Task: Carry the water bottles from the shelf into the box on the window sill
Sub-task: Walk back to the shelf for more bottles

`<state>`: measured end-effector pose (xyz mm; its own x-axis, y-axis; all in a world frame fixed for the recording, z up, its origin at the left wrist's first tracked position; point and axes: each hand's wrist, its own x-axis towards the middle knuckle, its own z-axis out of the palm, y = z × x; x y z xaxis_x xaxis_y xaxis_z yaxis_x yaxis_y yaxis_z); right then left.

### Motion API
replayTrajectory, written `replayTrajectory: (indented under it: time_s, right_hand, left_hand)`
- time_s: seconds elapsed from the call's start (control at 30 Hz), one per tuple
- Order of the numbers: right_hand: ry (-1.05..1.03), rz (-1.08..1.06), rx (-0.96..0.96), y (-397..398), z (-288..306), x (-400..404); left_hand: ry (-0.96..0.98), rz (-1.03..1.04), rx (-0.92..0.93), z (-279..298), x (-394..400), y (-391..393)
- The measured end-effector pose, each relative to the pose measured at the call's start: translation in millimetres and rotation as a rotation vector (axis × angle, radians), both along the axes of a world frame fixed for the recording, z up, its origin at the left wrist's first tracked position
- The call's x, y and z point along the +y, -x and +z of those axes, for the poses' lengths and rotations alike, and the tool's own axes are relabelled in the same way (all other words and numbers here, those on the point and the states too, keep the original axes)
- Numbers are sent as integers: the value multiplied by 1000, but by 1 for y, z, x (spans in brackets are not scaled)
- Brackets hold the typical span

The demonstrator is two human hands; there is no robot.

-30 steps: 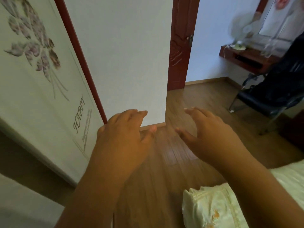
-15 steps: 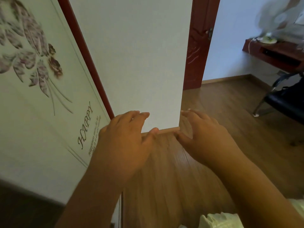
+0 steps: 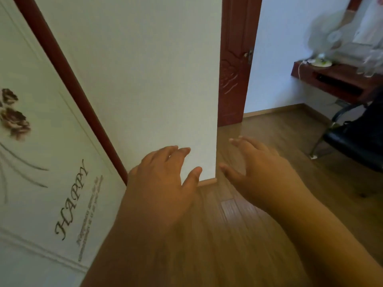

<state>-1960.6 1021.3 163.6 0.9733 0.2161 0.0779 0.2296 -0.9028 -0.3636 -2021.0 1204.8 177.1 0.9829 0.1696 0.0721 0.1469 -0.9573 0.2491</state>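
From the head view, no water bottles, shelf or box show; only a white wall panel point(image 3: 145, 79), a dark red door frame point(image 3: 234, 65) and a brown wood-plank floor point(image 3: 238, 235). Filled bottles would likely be weighty, smooth and slightly yielding, best wrapped around the mid-body. The left hand point(image 3: 163, 183) and right hand point(image 3: 261, 170) hover apart, fingers loosely spread, holding nothing.
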Motion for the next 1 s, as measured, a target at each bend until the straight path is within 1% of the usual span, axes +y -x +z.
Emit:
replayTrajectory:
  time_s: [0.23,0.5,0.67,1.0]
  right_hand:
    - [35,-259,48,-37,-1,-55]
    - [78,-537,79,-82,7,-101]
    - [84,-673,71,-120,17,-108]
    - [51,-896,95,-183,11,-99]
  left_hand:
    - [0,-227,19,-11,-52,-85]
    - [75,-561,-68,-16,-97,-188]
    - [114,-729,-130,-7,-112,-254]
    - [129,-994,-131,-12,-126,-354]
